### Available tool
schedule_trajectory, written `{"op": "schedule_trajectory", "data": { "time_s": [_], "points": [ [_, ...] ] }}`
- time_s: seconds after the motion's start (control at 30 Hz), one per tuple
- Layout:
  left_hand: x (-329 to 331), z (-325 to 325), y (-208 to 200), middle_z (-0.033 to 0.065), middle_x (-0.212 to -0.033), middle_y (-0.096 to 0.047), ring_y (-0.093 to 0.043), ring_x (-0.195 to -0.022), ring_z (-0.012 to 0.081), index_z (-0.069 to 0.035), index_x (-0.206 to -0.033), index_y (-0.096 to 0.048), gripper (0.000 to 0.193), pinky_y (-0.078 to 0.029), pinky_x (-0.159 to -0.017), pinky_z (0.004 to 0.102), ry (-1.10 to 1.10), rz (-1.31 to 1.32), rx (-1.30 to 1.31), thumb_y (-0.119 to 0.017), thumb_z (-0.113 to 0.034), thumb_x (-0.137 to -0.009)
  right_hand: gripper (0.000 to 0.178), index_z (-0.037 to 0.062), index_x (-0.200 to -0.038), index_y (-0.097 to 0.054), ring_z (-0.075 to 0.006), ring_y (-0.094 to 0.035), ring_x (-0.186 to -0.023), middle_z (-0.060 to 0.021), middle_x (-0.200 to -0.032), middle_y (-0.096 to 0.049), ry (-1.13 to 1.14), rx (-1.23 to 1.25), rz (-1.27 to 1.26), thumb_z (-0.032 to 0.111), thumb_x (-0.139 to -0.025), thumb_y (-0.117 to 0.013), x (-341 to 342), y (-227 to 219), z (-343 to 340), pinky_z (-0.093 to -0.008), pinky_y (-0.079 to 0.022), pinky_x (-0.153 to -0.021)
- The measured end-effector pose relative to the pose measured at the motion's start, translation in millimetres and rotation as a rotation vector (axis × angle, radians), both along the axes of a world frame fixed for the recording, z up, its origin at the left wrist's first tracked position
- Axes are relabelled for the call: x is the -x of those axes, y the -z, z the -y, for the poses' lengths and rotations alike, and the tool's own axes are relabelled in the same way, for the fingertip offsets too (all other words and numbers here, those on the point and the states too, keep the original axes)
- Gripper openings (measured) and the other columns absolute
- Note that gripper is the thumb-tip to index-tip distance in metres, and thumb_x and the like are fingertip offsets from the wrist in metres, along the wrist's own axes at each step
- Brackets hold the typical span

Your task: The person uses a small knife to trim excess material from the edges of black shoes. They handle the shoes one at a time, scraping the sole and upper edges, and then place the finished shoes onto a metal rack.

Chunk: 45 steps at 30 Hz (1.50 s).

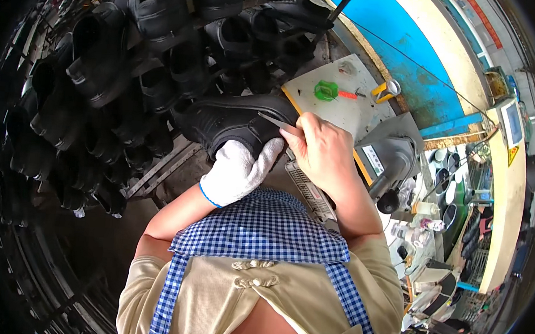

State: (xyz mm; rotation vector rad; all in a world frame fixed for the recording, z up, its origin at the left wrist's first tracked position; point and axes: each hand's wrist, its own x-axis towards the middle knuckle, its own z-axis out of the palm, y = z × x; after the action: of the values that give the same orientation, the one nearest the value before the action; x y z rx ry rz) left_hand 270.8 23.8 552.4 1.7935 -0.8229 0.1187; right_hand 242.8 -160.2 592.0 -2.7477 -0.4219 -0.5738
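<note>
A black shoe (221, 115) lies on its side in front of me, its sole edge facing away. My left hand (233, 172), in a white knit glove with a blue cuff edge, is closed round the shoe's near side, thumb pointing right. My bare right hand (324, 151) pinches a thin, pointed metal knife blade (273, 119). The blade points left and its tip rests on or just over the shoe's upper close to the sole; contact is hard to make out. The knife's handle end is hidden within my right fingers.
Racks hold many black shoes (157, 19) at the left and far side. A pale worktable (304, 87) beyond my right hand carries a green piece (326, 90), an orange-red piece (347, 95) and a yellow cylinder (382, 93). A grey machine (388, 144) stands to the right.
</note>
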Motion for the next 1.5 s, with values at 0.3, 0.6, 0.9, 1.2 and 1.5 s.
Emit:
{"op": "schedule_trajectory", "data": {
  "time_s": [0.3,0.6,0.9,1.2,1.5],
  "points": [
    [-8,22,2,0.0163,-0.087,-0.069,-0.066,-0.074,0.0347,0.0,-0.104,-0.068,0.016,-0.053,-0.067,0.0405,-0.065,0.081,0.054,-0.065,-0.006,-0.088,0.01,0.0072,-0.083,-0.064,-0.0212,-0.062,-0.056,-0.0061,-0.066,-0.06,-0.783,-0.311,-0.395,0.013,-0.08,-0.072,45,21,-14,-0.0338,-0.046,-0.051],
    [-12,24,-4,0.0133,-0.083,-0.067,-0.066,-0.074,0.0296,-0.003,-0.1,-0.069,0.017,-0.053,-0.069,0.0374,0.324,-0.169,-0.401,-0.064,-0.013,-0.088,0.064,-0.0028,-0.133,-0.046,-0.0078,-0.057,-0.058,-0.0012,-0.083,-0.063,-0.124,-1.24,-0.584,0.043,-0.093,-0.067,37,75,83,-0.0194,-0.042,-0.055],
    [-2,3,-9,0.0203,-0.102,-0.067,-0.066,-0.097,0.0342,0.003,-0.114,-0.064,0.036,-0.052,-0.088,0.0407,0.743,0.102,-0.181,-0.064,-0.026,-0.092,0.079,0.003,-0.143,-0.043,-0.0277,-0.054,-0.124,-0.0157,-0.136,-0.055,-0.051,-1.982,-0.993,0.053,-0.086,-0.064,63,161,55,-0.043,-0.043,-0.105],
    [-42,-10,-3,0.0109,-0.13,-0.056,-0.054,-0.119,0.02,-0.002,-0.141,-0.042,0.065,-0.043,-0.105,0.0353,-0.057,-0.67,0.781,-0.072,-0.014,-0.085,0.077,0.0029,-0.141,-0.046,-0.0185,-0.062,-0.106,-0.0106,-0.122,-0.063,-0.478,-1.896,-0.948,0.058,-0.089,-0.062,53,191,50,-0.0347,-0.051,-0.092],
    [-41,-29,-23,0.0105,-0.123,-0.061,-0.059,-0.111,0.0202,-0.001,-0.134,-0.052,0.073,-0.046,-0.1,0.0335,0.129,-0.482,0.307,-0.082,-0.024,-0.073,0.026,0.0019,-0.101,-0.07,-0.0122,-0.06,-0.066,-0.0062,-0.083,-0.065,-0.386,-0.65,-0.019,-0.007,-0.076,-0.075,-14,10,41,-0.0257,-0.045,-0.054]
  ]
}}
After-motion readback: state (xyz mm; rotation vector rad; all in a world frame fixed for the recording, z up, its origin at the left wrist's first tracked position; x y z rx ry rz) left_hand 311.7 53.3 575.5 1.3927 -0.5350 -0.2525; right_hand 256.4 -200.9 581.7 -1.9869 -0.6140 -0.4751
